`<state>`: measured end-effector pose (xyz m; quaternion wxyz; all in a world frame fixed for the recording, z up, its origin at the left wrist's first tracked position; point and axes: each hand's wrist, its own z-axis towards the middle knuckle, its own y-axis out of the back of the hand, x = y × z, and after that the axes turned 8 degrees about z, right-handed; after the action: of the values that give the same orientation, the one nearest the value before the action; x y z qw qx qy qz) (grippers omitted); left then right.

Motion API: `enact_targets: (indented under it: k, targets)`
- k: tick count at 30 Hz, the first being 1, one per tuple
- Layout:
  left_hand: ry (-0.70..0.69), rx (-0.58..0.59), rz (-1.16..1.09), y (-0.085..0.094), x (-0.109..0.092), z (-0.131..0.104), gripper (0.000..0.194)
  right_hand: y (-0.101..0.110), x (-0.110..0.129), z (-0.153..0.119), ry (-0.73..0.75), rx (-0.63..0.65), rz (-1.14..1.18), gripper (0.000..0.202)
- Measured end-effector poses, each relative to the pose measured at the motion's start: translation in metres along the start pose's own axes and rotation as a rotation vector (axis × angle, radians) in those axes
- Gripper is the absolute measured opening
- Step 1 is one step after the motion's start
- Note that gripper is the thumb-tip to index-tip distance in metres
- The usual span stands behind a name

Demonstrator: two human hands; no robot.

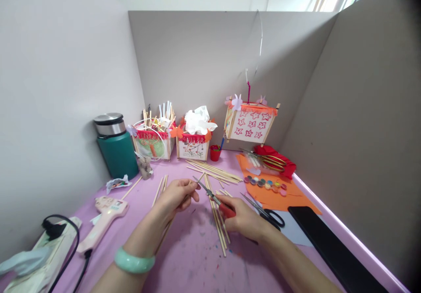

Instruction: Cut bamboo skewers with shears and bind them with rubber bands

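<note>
1. The left hand (180,195) is closed around a thin stick (165,235), which slants from the fingers back beneath the forearm, over the middle of the counter (194,258). A firm pinch close to the working point should stop it twisting.

2. The right hand (241,218) grips the red-handled pliers (209,192) by the handles, the metal nose reaching towards the counter's far edge and just beside the left fingertips. Whether the jaws are on the stick is too small to tell.

3. The step in hand seems to be using the pliers on the stick. Before any squeeze, the fingertips are best drawn back from the nose, since they are what a slip would catch first.

4. Setting the jaws square to the stick, with a slow, even squeeze, is likely to spare it splintering.

5. Loose sticks (217,223) lie right below the pliers, running towards the near edge; working slightly above them avoids snagging.

6. The scissors (263,212), nearer the counter's right edge, have their points towards the far edge, so the right hand does well to stay clear of them.
</note>
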<state>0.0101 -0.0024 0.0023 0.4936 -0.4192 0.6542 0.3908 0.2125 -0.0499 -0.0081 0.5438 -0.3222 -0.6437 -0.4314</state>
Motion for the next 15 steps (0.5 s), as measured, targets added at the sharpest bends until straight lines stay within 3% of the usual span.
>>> enact_targets:
  k: [4, 7, 10, 15]
  targets:
    - [-0.037, -0.144, 0.108, -0.006, 0.005, 0.004, 0.022, -0.006, 0.001, 0.004, -0.002, -0.057, -0.097, 0.039]
    - [-0.053, -0.166, 0.141, -0.007, 0.005, 0.004, 0.022, -0.004, 0.002, 0.004, -0.022, -0.042, -0.062, 0.037]
    - [-0.036, -0.104, 0.125, -0.003, 0.002, 0.002, 0.023, 0.001, 0.005, 0.000, -0.041, 0.028, 0.042, 0.037]
    - [0.032, 0.166, -0.168, 0.006, -0.001, -0.003, 0.020, 0.010, 0.013, -0.006, -0.071, 0.155, 0.207, 0.037]
